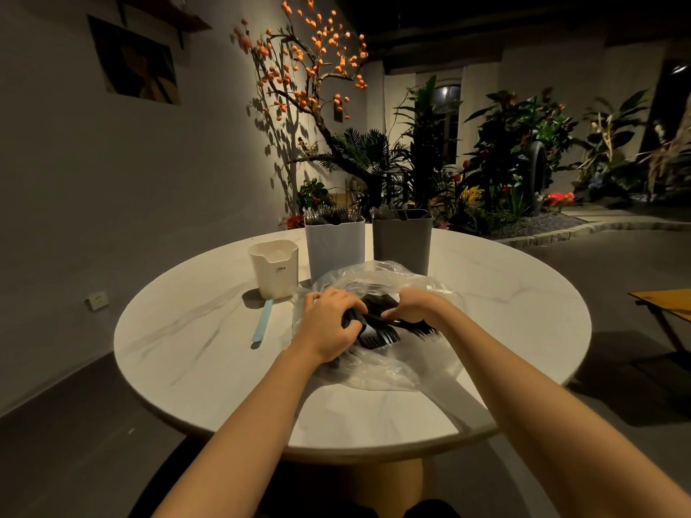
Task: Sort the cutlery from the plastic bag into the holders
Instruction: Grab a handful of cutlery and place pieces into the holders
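- At the near middle of the round table (187, 353), the left hand (329, 323) curls round a bunch of black forks (377, 336) inside the clear plastic bag (377, 368).
- Just right of it, the right hand (415, 306) bends its fingers down onto the cutlery; whether it actually pinches a piece cannot be told.
- Lifting well likely means gathering the handles together and keeping the film clear of the tines.
- Left of the bag lies a blue utensil (261, 325) beside a cream holder (275, 269).
- Farther back stand a white holder (334, 244) and a grey holder (402, 241), both already holding cutlery.
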`<control>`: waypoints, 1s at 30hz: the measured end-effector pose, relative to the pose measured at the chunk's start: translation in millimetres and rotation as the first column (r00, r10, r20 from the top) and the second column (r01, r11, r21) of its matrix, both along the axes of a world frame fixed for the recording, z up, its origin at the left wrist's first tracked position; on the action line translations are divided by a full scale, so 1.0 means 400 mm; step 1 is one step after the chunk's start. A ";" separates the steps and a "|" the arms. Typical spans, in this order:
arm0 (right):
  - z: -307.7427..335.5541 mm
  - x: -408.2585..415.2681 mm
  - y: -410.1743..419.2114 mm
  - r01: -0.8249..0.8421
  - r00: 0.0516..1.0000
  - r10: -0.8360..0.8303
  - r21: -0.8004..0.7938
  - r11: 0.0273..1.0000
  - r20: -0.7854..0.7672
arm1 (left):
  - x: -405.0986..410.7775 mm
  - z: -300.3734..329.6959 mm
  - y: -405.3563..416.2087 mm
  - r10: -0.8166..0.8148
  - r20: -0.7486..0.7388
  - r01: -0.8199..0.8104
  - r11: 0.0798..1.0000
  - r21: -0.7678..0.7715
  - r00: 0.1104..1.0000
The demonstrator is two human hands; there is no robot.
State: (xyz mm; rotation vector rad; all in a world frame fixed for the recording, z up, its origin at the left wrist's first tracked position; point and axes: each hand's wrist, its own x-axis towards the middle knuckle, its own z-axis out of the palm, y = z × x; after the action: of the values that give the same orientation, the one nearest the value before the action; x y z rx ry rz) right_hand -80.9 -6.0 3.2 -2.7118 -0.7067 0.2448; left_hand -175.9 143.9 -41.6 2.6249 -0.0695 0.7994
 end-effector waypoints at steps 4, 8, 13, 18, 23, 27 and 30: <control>0.003 0.000 -0.011 0.004 0.997 0.000 0.051 0.999 -0.075 | 0.000 -0.001 -0.002 0.007 -0.005 -0.007 1.000 0.018 1.000; -0.004 0.003 -0.016 0.024 0.992 -0.017 0.058 0.998 -0.127 | -0.001 0.002 -0.010 -0.007 -0.048 0.010 0.997 0.077 0.999; 0.007 -0.013 -0.022 0.017 0.994 -0.016 0.011 1.000 -0.104 | 0.005 -0.002 -0.013 0.009 -0.067 -0.005 0.998 0.068 0.998; 0.031 -0.014 -0.018 0.018 0.996 -0.013 0.059 0.998 -0.090 | 0.007 -0.007 -0.014 0.023 -0.057 -0.019 0.998 0.064 0.998; 0.041 -0.004 -0.018 0.012 0.995 -0.007 0.051 0.999 -0.095 | 0.006 -0.007 -0.018 0.030 -0.055 -0.026 0.997 0.066 0.998; 0.040 -0.005 -0.023 0.030 0.989 -0.017 0.084 0.996 -0.150 | 0.000 -0.002 -0.022 0.020 -0.007 -0.020 0.998 0.064 1.000; 0.037 -0.002 -0.029 0.032 0.982 -0.018 0.073 0.997 -0.189 | -0.002 -0.001 -0.025 0.030 0.061 -0.033 0.998 0.057 0.998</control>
State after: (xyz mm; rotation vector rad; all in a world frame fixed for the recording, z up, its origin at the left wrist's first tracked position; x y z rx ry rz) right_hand -81.7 -17.5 18.2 -2.5807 -0.6142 0.4528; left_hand -176.6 133.7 -42.0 2.6621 -0.0686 0.8999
